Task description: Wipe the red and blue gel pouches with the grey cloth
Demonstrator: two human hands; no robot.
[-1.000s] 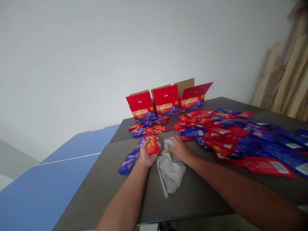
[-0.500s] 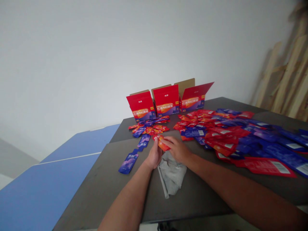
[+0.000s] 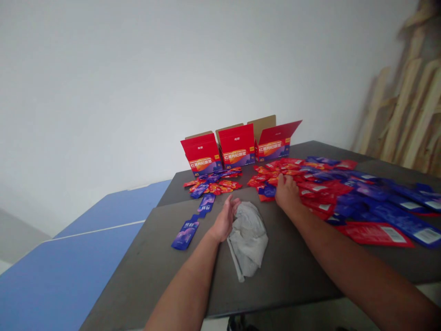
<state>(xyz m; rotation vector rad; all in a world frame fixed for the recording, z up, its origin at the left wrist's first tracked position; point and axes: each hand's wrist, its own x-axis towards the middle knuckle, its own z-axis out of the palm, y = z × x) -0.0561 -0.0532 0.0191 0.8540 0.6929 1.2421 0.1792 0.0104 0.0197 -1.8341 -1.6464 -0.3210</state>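
**Two bare hands, apart: left hand [image 3: 225, 218] by the grey cloth [image 3: 248, 239], right hand [image 3: 287, 191] at the large pile of pouches [image 3: 317, 187]**

Through the head camera I have the left hand just above the dark table [image 3: 144, 276], its fingers loosely extended and the palm turned toward the right. I see nothing in its grip; it overlaps the upper left edge of the cloth, though I cannot tell whether it presses on it. The cloth lies crumpled in front of me, between the forearms.

My right hand is at the near left side of the pile, fingers bent down among red and blue pouches. The back of the hand hides most of the grip, so I cannot tell how wide the fingers stand or whether they have hold of a pouch.

To the left, a near blue pouch [image 3: 185, 233] and a farther blue pouch [image 3: 206, 203] lie in a line leading up to the smaller heap of pouches [image 3: 223, 185]. Behind that heap I see the left box [image 3: 203, 156] and middle box [image 3: 237, 149]; the right box [image 3: 274, 146] stands behind the big pile. All three have raised flaps.
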